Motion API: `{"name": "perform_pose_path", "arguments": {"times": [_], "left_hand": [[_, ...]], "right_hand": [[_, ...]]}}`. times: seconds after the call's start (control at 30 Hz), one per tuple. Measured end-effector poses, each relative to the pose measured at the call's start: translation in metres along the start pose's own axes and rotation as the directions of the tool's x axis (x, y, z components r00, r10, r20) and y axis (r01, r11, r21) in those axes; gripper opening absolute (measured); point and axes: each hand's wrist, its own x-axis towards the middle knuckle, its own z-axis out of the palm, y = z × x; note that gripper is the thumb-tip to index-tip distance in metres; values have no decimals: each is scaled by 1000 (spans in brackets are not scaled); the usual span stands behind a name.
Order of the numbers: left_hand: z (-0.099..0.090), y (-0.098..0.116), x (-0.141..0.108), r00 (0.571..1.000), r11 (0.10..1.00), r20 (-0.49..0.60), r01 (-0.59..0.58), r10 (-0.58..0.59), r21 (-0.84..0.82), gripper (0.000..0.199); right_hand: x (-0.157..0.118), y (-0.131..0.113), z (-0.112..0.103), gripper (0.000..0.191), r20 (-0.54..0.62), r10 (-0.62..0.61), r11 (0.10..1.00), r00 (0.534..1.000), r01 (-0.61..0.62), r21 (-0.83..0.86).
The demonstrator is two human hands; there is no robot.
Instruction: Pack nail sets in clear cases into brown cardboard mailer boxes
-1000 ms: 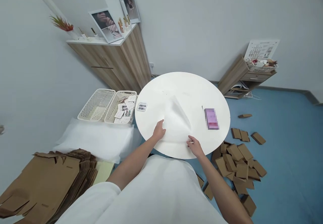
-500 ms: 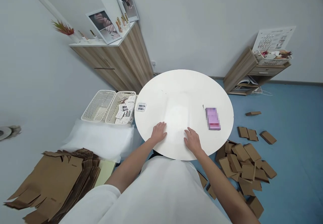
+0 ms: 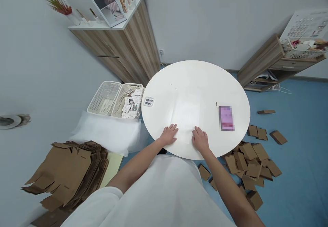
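Note:
A pale, see-through sheet [image 3: 187, 112] lies flat on the round white table [image 3: 192, 70], its outline faint against the top. My left hand [image 3: 169, 135] rests with fingers stretched out at the sheet's near left edge. At its near right edge, my right hand [image 3: 201, 139] lies palm down, fingers spread. Neither hand grips anything. A small clear case with dark round pieces [image 3: 148, 101] sits at the table's left rim. To the right of my right hand is a pink-purple box-like thing [image 3: 227, 118], blurred out.
Left of the table stand two white baskets, one bare [image 3: 104, 99] and one holding cards [image 3: 128, 100]. White wrapping sheets [image 3: 107, 129] and stacked flat cardboard [image 3: 66, 172] lie nearer. Folded brown boxes [image 3: 252, 165] are piled on the floor at right. A wooden cabinet [image 3: 138, 39] stands behind.
The view has tilted and shifted, so the table sits slightly farther right and higher. Both hands stay flat at the sheet's near edges with little movement.

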Motion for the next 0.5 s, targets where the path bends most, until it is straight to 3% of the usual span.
{"name": "perform_pose_path", "arguments": {"times": [0.13, 0.23, 0.37, 0.43, 0.5], "left_hand": [[-11, -6, -1, 997, 997, 14, -76, 76, -6, 42], [-31, -19, -5, 998, 997, -25, -62, 61, -35, 43], [-69, -57, -8, 978, 985, -168, 106, -128, -133, 48], [-89, -81, -4, 933, 950, -241, 215, -269, -228, 53], [-107, -104, 4, 878, 890, -274, 288, -393, -353, 59]], "right_hand": [[5, -8, 0, 33, -64, 49, 999, 997, -50, -6], [17, -24, -3, 38, -114, 85, 996, 990, -80, 43], [44, -62, -5, 39, -74, 136, 963, 988, -114, 243], [64, -87, -4, 41, -7, 187, 898, 982, -168, 407], [88, -114, -2, 44, 83, 245, 772, 966, -247, 586]]}}
